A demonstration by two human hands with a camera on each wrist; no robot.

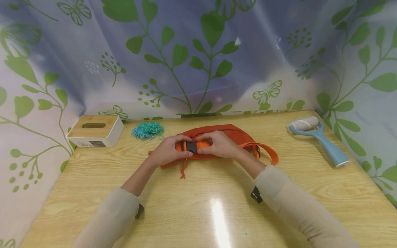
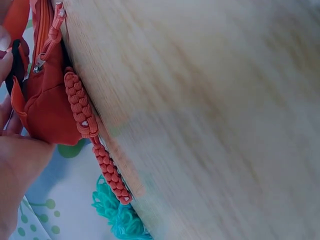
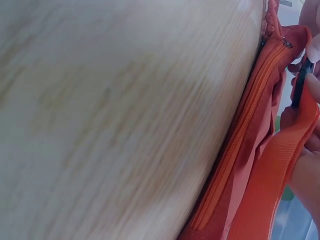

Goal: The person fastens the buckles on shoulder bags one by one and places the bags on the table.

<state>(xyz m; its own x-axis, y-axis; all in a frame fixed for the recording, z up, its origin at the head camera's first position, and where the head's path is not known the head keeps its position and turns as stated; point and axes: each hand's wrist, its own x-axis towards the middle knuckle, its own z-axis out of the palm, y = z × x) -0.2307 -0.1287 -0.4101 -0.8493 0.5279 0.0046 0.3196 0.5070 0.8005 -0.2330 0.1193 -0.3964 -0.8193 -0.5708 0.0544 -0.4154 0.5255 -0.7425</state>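
Observation:
An orange-red waist bag [image 1: 231, 129] lies on the wooden table, its zipper [image 3: 245, 127] and braided cord pull [image 2: 80, 102] showing in the wrist views. Over the bag, both hands hold a black plastic buckle [image 1: 191, 147] on its orange strap [image 1: 270, 151]. The left hand [image 1: 167, 150] pinches the buckle's left end between thumb and fingers. From the other side, the right hand [image 1: 221, 144] grips the strap just right of the buckle. The two buckle halves look joined. In the wrist views the hands are partly cut off at the frame edge.
A white tissue box [image 1: 96, 131] with a wooden lid stands at the back left. Beside it lies a bundle of teal loops [image 1: 148, 130]. At the right is a blue-handled lint roller [image 1: 325, 141]. A leaf-patterned curtain [image 1: 192, 62] hangs behind the table [image 1: 186, 213].

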